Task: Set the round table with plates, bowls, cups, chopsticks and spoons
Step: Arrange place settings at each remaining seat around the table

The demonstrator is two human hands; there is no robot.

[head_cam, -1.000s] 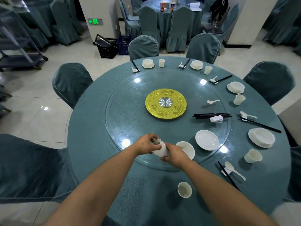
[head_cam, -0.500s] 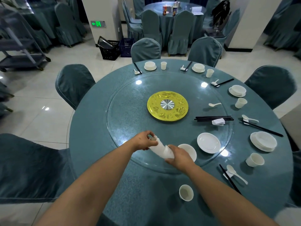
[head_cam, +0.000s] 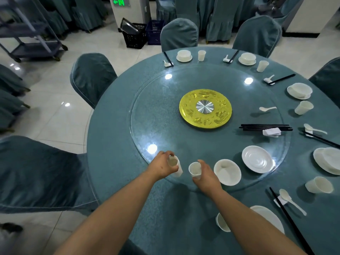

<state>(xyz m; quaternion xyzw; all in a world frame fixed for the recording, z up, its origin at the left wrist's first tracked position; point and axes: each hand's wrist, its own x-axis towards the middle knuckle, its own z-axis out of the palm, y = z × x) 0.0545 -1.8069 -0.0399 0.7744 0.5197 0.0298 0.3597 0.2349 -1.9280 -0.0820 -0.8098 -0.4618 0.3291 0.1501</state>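
Observation:
My left hand (head_cam: pixel 162 167) grips a small stack of white cups (head_cam: pixel 174 165) over the near rim of the glass turntable (head_cam: pixel 158 111). My right hand (head_cam: pixel 207 176) holds a single white cup (head_cam: pixel 195 169) just beside it, apart from the stack. On the turntable lie a white bowl (head_cam: pixel 227 172), a white plate (head_cam: pixel 257 159), a bundle of black chopsticks (head_cam: pixel 265 127) with a white rest (head_cam: pixel 272 132), and a loose spoon (head_cam: pixel 267 108). Another cup (head_cam: pixel 222 222) and a plate (head_cam: pixel 270 220) stand on the cloth near my right forearm.
Place settings with plates, bowls, cups, spoons and chopsticks run along the far and right edge of the round table (head_cam: pixel 114 144). A gold disc (head_cam: pixel 205 108) marks the centre. Covered chairs (head_cam: pixel 92 78) ring the table; a cart (head_cam: pixel 31 32) and crates (head_cam: pixel 136 34) stand behind.
One cup has come off the stack: my right hand now holds it separately while my left keeps the rest. The view has tilted down and moved closer to the table.

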